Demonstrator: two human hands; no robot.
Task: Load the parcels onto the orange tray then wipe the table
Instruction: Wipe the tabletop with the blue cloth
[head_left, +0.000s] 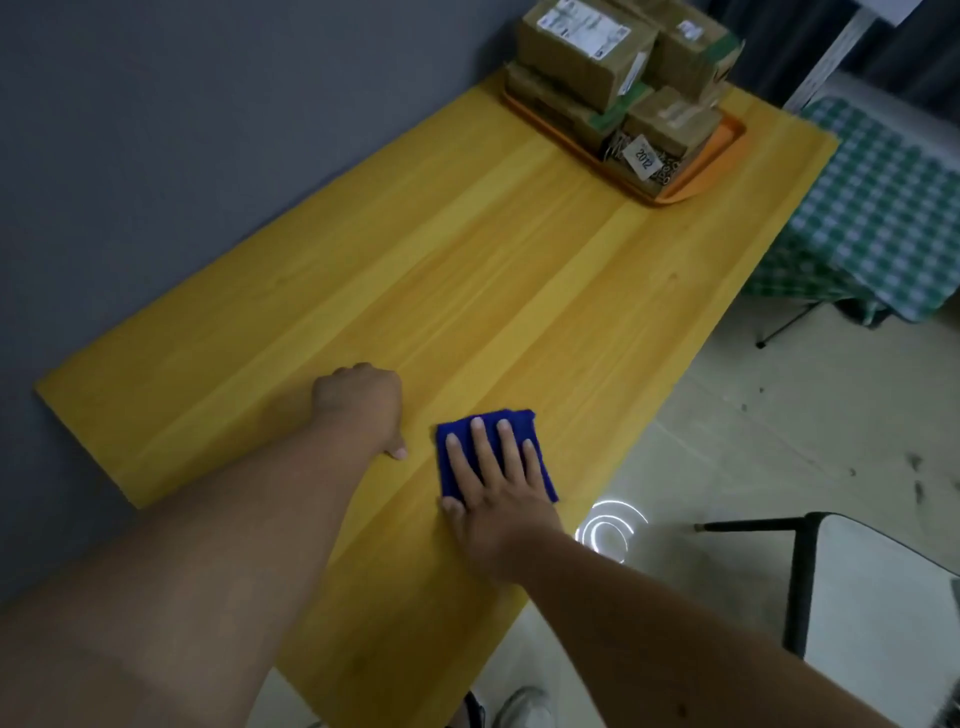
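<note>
A folded blue cloth lies on the yellow wooden table near its right edge. My right hand presses flat on the cloth with fingers spread. My left hand rests just to the left of the cloth as a closed fist, knuckles on the wood, holding nothing. At the table's far end stands the orange tray, stacked with several brown cardboard parcels and a small patterned packet tagged 2012.
A grey wall runs along the table's left side. A green checked cloth covers furniture to the right. A black-framed white chair stands at the lower right on the pale floor.
</note>
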